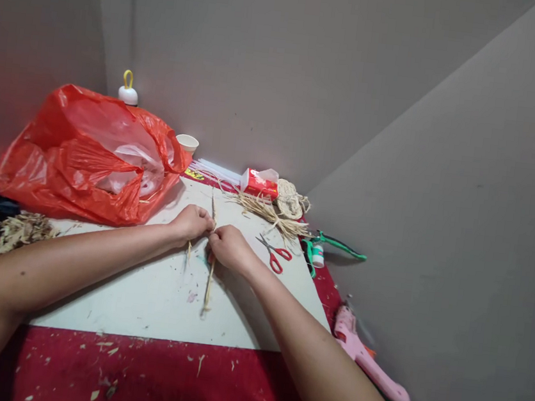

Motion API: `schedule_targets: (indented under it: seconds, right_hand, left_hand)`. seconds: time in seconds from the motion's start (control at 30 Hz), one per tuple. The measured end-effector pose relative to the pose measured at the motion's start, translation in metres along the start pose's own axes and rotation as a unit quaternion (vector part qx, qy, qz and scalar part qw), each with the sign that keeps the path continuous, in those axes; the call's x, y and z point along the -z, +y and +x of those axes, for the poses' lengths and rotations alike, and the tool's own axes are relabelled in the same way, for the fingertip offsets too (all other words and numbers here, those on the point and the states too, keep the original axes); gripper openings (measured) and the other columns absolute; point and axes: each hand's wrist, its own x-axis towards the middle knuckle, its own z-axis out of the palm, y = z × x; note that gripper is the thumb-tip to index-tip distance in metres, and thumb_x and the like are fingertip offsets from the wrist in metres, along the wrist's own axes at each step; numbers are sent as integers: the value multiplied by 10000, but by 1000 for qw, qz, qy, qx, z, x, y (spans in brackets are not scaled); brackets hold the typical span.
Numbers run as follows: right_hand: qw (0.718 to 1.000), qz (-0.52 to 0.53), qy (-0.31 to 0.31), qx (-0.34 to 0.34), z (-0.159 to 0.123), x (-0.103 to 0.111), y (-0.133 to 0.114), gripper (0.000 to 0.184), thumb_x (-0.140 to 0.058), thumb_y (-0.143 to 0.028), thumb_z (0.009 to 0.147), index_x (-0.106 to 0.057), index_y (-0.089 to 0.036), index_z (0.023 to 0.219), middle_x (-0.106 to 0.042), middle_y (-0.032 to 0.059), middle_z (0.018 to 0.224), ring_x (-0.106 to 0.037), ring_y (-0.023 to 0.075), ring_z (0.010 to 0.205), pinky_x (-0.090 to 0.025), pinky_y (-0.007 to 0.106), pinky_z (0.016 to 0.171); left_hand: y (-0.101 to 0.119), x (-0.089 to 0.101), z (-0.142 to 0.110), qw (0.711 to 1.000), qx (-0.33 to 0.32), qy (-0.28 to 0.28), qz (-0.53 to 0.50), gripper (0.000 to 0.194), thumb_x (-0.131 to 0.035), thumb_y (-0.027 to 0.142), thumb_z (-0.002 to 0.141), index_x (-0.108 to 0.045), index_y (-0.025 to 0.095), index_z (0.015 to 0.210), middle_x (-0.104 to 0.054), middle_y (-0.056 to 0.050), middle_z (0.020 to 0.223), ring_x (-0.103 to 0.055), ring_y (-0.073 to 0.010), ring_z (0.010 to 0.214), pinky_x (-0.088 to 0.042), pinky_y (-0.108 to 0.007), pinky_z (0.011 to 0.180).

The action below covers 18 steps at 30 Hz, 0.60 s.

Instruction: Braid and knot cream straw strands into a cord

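Near the middle of the white board (140, 302), my left hand (192, 223) and my right hand (229, 246) almost touch. Both are closed in a pinch on a thin strip of dried straw (209, 287). One end of the straw points away past my fingers, and another hangs toward me below my right hand. A shorter straw end (189, 253) pokes out under my left hand. My fingertips hide where the strands meet. To the right of my right hand lie red-handled scissors (275, 253), their blades apart.
A red plastic bag (79, 160) bulges at the left, with straw scraps (17, 233) beside it. Behind the scissors are a straw bundle (270, 214), a braided coil (289, 198) and a tissue pack (260, 183). Green-handled pliers (340, 244) and a pink glue gun (368, 360) lie along the right wall.
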Motion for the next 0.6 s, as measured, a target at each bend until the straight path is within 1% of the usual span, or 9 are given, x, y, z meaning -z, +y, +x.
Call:
schedule_targets:
  seconds: [0.17, 0.3, 0.37, 0.43, 0.47, 0.5, 0.53, 0.57, 0.6]
  right_hand:
    - [990, -127, 54, -4, -11, -14, -13, 301, -399, -232, 851, -672, -122, 910, -684, 193, 931, -647, 287, 839, -434, 333, 661]
    - [974, -215, 49, 43, -29, -23, -25, 308, -380, -204, 873, -651, -93, 964, -681, 212, 909, -654, 301, 821, -433, 350, 670]
    - [970, -228, 37, 77, -39, -21, -28, 272, -405, -200, 867, -656, -103, 907, -688, 199, 863, -653, 281, 791, -425, 331, 663]
    - [978, -174, 12, 110, -45, -11, -24, 233, -473, -280, 854, -644, -146, 771, -689, 140, 761, -640, 239, 728, -415, 292, 628]
    - [986, -116, 16, 120, -46, -4, -20, 262, -489, -336, 851, -620, -162, 706, -678, 104, 701, -624, 210, 678, -406, 271, 595]
    - [991, -41, 36, 126, -44, 4, -15, 309, -481, -383, 854, -592, -170, 660, -659, 74, 655, -599, 179, 621, -394, 251, 558]
    - [990, 34, 78, 110, -39, 13, -9, 358, -450, -407, 865, -560, -168, 622, -640, 60, 622, -570, 151, 562, -385, 239, 528]
    - [983, 104, 129, 83, -33, 20, -2, 371, -421, -414, 876, -547, -164, 633, -638, 55, 639, -542, 124, 507, -381, 231, 508]
    - [973, 158, 160, 56, -25, 25, 4, 339, -429, -411, 870, -552, -158, 679, -649, 55, 693, -512, 98, 451, -375, 226, 480]
  left_hand:
    - [7, 3, -5, 997, 61, -28, -25, 192, -611, 116, 693, -463, 159, 579, -380, 87, 356, -281, -29, 306, -171, -175, 363]
    - [7, 4, -8, 997, 61, -29, -29, 190, -616, 129, 692, -455, 161, 596, -418, 83, 392, -287, -28, 316, -171, -169, 362]
    - [6, 5, -8, 997, 59, -26, -31, 169, -584, 113, 697, -462, 159, 589, -432, 78, 401, -284, -30, 316, -171, -170, 359]
    - [4, 7, -6, 997, 57, -27, -33, 168, -546, 91, 698, -464, 160, 569, -402, 78, 379, -279, -38, 311, -169, -175, 356]
    - [3, 8, -5, 997, 57, -30, -35, 171, -531, 83, 696, -464, 162, 560, -387, 78, 368, -277, -42, 308, -166, -179, 355]
    - [3, 9, -5, 997, 56, -33, -37, 173, -522, 78, 695, -465, 164, 555, -381, 76, 364, -274, -45, 306, -163, -182, 356]
    - [3, 10, -4, 997, 55, -37, -39, 172, -518, 78, 694, -467, 165, 555, -387, 73, 367, -272, -46, 306, -160, -185, 357]
    - [4, 11, -4, 997, 54, -41, -41, 171, -520, 83, 696, -466, 166, 557, -397, 70, 375, -270, -45, 308, -158, -186, 359]
    - [5, 12, -3, 997, 54, -44, -43, 170, -524, 92, 701, -465, 168, 561, -407, 68, 386, -265, -42, 310, -156, -185, 361]
